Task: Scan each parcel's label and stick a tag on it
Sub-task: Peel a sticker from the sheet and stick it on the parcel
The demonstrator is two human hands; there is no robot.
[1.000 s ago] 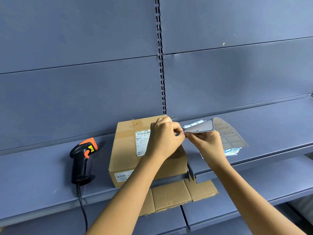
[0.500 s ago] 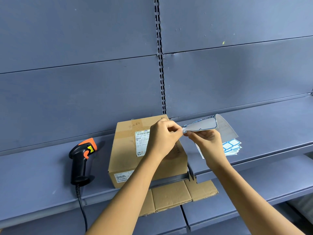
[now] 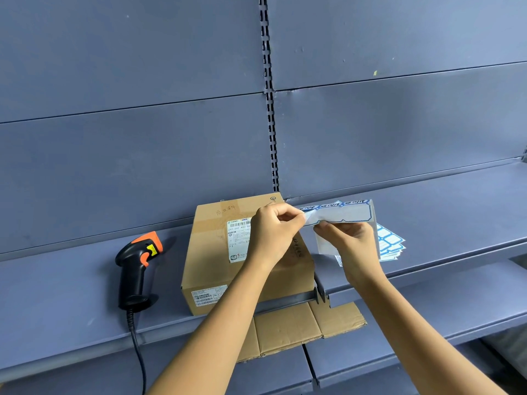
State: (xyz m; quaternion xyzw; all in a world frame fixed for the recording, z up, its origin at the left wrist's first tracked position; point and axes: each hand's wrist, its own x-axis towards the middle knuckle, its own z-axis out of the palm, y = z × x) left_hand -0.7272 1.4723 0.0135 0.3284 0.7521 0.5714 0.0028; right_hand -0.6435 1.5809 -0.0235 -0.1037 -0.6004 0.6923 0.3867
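- While the right hand [image 3: 352, 242] grips the folded tag sheet [image 3: 340, 213] from below, fingers curled round it, the left hand [image 3: 272, 233] pinches a tag [image 3: 309, 215] at the sheet's left end, fingertips pressed together on it.
- Parcel [image 3: 212, 253]: directly under and behind the left-hand pinch, on the shelf [image 3: 57, 295]; its white label [image 3: 238, 240] just left of the knuckles, partly covered.
- Scanner [image 3: 137, 269]: upright, well left of both grips, untouched.
- Spare tag sheets [image 3: 392, 243]: just right of the right hand.
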